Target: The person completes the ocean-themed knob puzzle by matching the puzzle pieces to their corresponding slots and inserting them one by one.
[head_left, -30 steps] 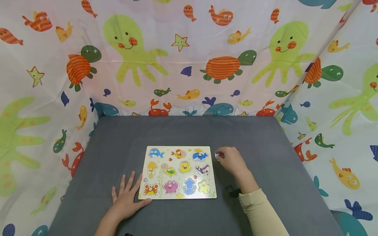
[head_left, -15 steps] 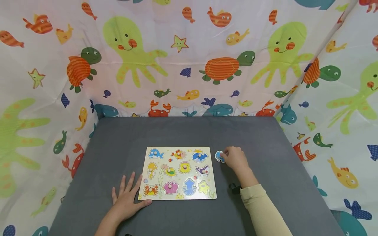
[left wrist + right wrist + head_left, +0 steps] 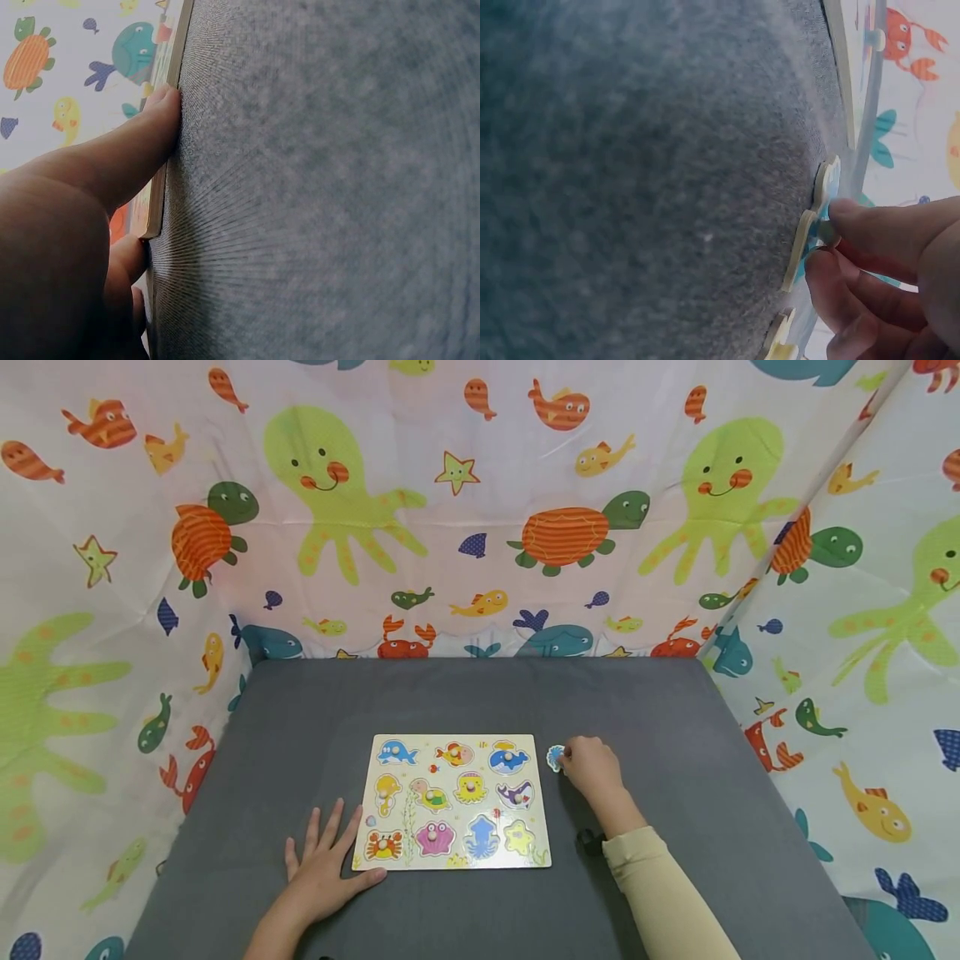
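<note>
My left hand (image 3: 321, 872) lies with spread, straight fingers at the near left corner of a wooden knob puzzle board (image 3: 543, 857). Its thumb (image 3: 135, 154) touches the board's near edge. Just right of the board, my right hand (image 3: 594, 768) pinches the small round knob (image 3: 828, 233) of a blue puzzle piece (image 3: 555, 758) between thumb and fingers. In the right wrist view, the piece's wavy pale edge is close to the cloth; whether it touches is unclear. On the board, the squid-shaped spot (image 3: 481, 837) and star-shaped spot (image 3: 518, 837) show no knobs.
A yellow piece (image 3: 781, 341) lies near the right hand, hidden in the head view. Grey cloth (image 3: 450, 693) covers the table. A curtain (image 3: 480, 518) printed with sea animals stands at the back and both sides.
My right hand has shifted slightly right, then a little back left and nearer, beside the board. More of the blue piece shows than at first. The left hand stays put.
</note>
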Tool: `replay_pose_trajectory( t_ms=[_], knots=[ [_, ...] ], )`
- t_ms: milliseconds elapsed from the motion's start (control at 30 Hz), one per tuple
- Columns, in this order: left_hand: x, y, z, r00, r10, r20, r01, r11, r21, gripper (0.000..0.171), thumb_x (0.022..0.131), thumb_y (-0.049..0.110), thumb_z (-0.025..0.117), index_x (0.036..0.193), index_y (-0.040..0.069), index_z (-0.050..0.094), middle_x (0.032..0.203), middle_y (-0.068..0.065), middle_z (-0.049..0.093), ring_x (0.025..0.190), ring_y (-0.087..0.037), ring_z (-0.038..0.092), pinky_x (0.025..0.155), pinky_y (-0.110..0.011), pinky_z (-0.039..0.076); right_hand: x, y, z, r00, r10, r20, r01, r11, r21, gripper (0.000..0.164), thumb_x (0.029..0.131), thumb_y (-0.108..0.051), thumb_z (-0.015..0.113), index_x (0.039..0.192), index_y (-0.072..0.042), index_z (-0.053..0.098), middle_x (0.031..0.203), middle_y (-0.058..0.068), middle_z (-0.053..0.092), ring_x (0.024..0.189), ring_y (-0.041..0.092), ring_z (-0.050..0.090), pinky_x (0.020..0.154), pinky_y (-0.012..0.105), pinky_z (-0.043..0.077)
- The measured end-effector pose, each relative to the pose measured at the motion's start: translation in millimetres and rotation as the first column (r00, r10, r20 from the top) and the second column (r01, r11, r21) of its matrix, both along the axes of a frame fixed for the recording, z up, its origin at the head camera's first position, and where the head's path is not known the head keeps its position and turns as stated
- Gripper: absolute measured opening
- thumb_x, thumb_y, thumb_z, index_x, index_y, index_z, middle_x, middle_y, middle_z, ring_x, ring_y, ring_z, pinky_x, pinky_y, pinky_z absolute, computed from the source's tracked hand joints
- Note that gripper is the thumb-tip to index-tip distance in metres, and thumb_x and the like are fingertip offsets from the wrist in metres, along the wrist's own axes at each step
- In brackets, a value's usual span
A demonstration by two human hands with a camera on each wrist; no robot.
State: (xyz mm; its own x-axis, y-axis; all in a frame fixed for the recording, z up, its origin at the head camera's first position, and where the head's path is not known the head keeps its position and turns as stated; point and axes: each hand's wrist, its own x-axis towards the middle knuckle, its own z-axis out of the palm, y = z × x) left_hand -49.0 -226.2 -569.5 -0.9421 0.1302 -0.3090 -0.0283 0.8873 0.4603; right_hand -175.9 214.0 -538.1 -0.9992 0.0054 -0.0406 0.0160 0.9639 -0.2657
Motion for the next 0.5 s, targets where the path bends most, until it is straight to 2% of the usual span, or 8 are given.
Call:
replay_pose_trajectory(
  t_ms=[133, 333, 500],
  knots=[
    [-0.1, 0, 0.8, 1.0, 0.001, 0.004, -0.001, 1.0, 0.0, 0.115, 0.076, 0.081, 0.064, 0.164, 0.026, 0.016, 0.171, -0.012, -0.002, 0.153, -0.045, -0.017, 0.107, -0.08, -0.014, 1.9, -2, 1.9, 1.0, -0.001, -0.013, 0.001, 1.0, 0.001, 0.01, 0.091, -0.015, 0.073, 0.092, -0.007, 0.078, 0.089, 0.011, 0.075, 0.072, 0.03, 0.069, 0.065, 0.047, 0.057],
    [-0.4, -1, 0.2, 1.0, -0.006, 0.007, 0.006, 1.0, -0.004, 0.113, 0.077, 0.081, 0.063, 0.164, 0.026, 0.015, 0.171, -0.012, -0.003, 0.153, -0.045, -0.017, 0.107, -0.08, -0.014, 7.2, -4, 11.9, 1.0, 0.014, -0.026, -0.014, 1.0, -0.021, 0.014, 0.093, -0.01, 0.069, 0.099, -0.006, 0.08, 0.099, 0.014, 0.076, 0.086, 0.033, 0.072, 0.074, 0.05, 0.059],
    [0.3, -1, -1.1, 1.0, -0.002, -0.022, 0.002, 1.0, 0.013, 0.112, 0.078, 0.079, 0.065, 0.164, 0.025, 0.018, 0.171, -0.012, 0.001, 0.154, -0.045, -0.015, 0.107, -0.08, -0.012, 13.1, -6, 20.7, 0.998, 0.042, -0.053, -0.044, 0.998, -0.039, 0.013, 0.092, -0.01, 0.07, 0.099, -0.006, 0.08, 0.097, 0.012, 0.076, 0.084, 0.029, 0.071, 0.074, 0.047, 0.059]
  ],
)
